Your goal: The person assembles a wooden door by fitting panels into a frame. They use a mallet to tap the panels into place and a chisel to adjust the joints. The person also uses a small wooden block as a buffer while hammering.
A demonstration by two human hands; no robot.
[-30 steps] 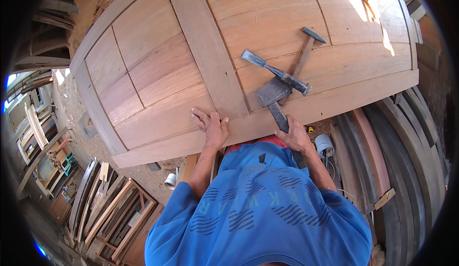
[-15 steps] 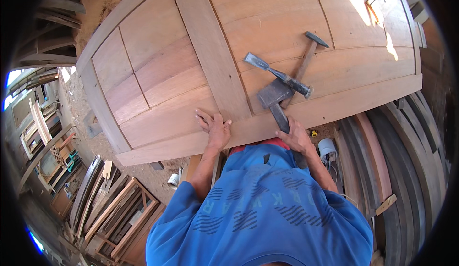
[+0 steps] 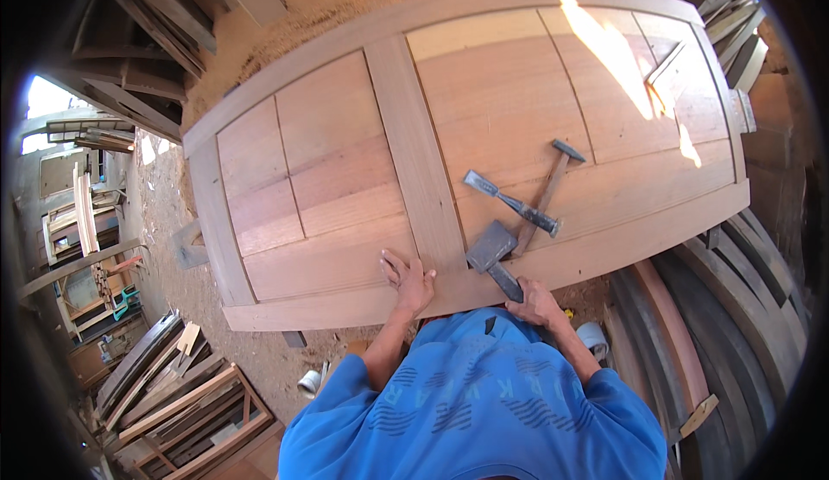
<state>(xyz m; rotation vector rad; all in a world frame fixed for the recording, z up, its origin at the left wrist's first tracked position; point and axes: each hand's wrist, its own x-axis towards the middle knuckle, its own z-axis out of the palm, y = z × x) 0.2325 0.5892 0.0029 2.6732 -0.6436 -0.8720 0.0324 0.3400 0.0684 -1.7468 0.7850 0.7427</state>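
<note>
Head view: our left hand [image 3: 413, 283] flat, fingers spread, on door [image 3: 345, 169] near rail; right hand [image 3: 535, 303] clamped on wide chisel [image 3: 494, 255] handle. We judge: keep blade flat.

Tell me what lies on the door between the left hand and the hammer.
In the head view, between the left hand and the hammer lie the door's upright middle rail and a wide-bladed chisel, its handle reaching the right hand.

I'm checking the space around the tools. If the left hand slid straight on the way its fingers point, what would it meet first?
Likely nothing: the left hand points up-left across the wooden door, with only bare panel ahead.
</note>
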